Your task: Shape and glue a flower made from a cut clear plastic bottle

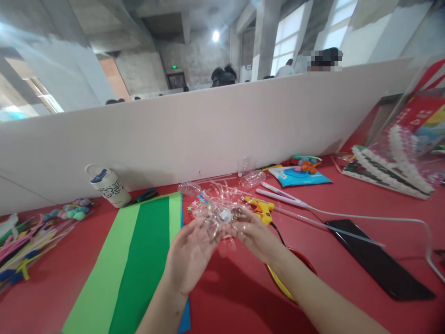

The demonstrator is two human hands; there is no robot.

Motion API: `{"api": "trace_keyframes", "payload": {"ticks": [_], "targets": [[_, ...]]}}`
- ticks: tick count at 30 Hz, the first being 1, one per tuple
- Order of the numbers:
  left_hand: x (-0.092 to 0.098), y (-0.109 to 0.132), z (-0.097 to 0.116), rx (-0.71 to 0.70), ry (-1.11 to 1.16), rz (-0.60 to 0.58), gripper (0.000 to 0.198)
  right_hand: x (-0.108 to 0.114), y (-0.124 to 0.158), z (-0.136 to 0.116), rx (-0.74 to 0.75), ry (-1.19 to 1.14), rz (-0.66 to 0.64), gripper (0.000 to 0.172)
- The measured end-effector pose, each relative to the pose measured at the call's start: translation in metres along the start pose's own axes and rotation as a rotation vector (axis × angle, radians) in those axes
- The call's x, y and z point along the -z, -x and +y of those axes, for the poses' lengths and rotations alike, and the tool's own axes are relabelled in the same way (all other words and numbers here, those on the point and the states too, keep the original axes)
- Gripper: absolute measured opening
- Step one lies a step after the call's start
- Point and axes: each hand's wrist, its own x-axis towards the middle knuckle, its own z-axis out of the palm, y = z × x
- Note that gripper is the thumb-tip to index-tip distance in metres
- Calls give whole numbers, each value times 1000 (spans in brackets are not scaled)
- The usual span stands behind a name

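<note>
Between my two hands is a clear plastic bottle piece [222,197], cut into strips that splay outward and curl. A white spot that looks like its cap [226,215] shows at the centre. My left hand [189,255] supports it from the left, palm turned up and fingers partly hidden behind the plastic. From the right, my right hand [259,237] grips its edge with curled fingers. Just beyond the right fingers lies a yellow glue gun [261,208]. Small coloured stars [195,203] lie past the left fingers.
Green sheets [144,250] cover the table on the left, near a white cup [110,188]. Clear bottle parts [253,179], a pale straightener-like tool [283,195] and a blue packet [302,177] lie toward the partition [194,134]. A black phone-like slab [378,260] rests at right.
</note>
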Motion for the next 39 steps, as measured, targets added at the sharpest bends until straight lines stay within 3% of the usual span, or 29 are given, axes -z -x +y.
{"api": "trace_keyframes", "payload": {"ticks": [5, 9, 12, 14, 18, 20, 24, 30, 35, 39], "targets": [[-2, 3, 2, -26, -95, -117, 33, 0, 0, 3, 9, -91, 26, 32], [6, 3, 4, -100, -247, -115, 33, 2, 1, 3, 27, -154, -8, 29], [24, -3, 0, -232, -450, -58, 39, -2, 4, -2, 37, -180, -36, 30], [35, -7, -6, -242, -667, -89, 62, -5, 6, -5, 35, -179, -67, 30], [36, -6, -20, -208, -902, -99, 64, -10, 9, -4, 5, -137, -134, 27], [27, -3, -25, -292, -897, -38, 65, -9, 11, 1, -16, -105, -156, 25], [9, 1, -28, -325, -774, 4, 62, -7, 15, 11, -56, -39, -176, 27], [1, 4, -25, -399, -720, 59, 50, -12, 18, 15, -122, -40, -225, 27], [-1, 7, -24, -412, -664, -39, 51, -13, 18, 16, -126, -28, -224, 28], [0, 6, -24, -446, -662, -35, 56, -10, 17, 14, -100, 17, -229, 29]]}}
